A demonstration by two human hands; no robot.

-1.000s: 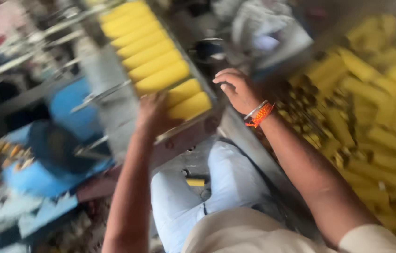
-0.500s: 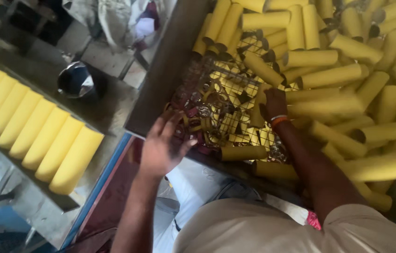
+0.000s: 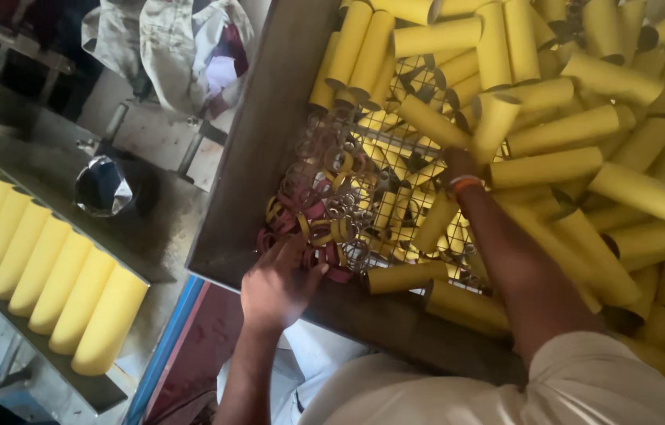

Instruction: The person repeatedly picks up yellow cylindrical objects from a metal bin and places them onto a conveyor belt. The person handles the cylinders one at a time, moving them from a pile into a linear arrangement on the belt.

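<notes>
A big metal bin holds a heap of yellow cardboard tubes over a wire mesh floor. My left hand rests on the bin's near edge, fingers spread over small red and yellow rings. My right hand, with an orange band at the wrist, reaches deep among the tubes; its fingers are hidden by them, so what they grip cannot be seen.
A row of yellow tubes lies side by side on a metal tray at the left. A dark round cup sits on the grey surface beside it. Crumpled cloth lies at the top. A blue frame edge runs below the bin.
The view swung from the left tray to the bin of tubes. My left hand moved onto the bin's edge by the rings, and my right hand pushed further into the tubes.
</notes>
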